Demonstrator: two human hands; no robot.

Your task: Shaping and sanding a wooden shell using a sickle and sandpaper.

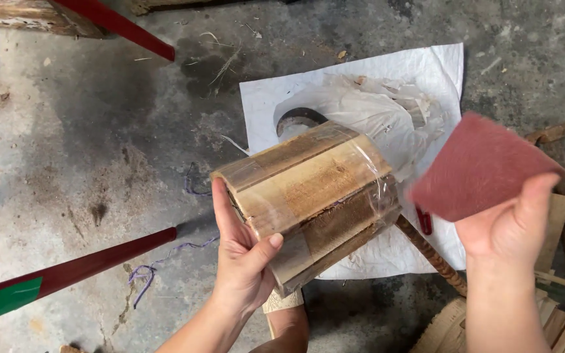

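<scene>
My left hand (243, 255) grips the near end of a barrel-like wooden piece (315, 189) made of staves and wrapped in clear plastic film, held tilted above the floor. My right hand (508, 225) holds a dark red abrasive pad (479, 167) by its lower edge, just to the right of the wooden piece and apart from it. Below the wooden piece lie a white sheet (426, 72) and crumpled clear plastic (374, 111).
The floor is stained grey concrete (86, 131). A red and green pole (67, 274) lies at the lower left and another red pole (122, 26) at the top left. Wooden slats (564, 323) are stacked at the lower right. A rusty rod (433, 255) and purple string (158, 265) lie nearby.
</scene>
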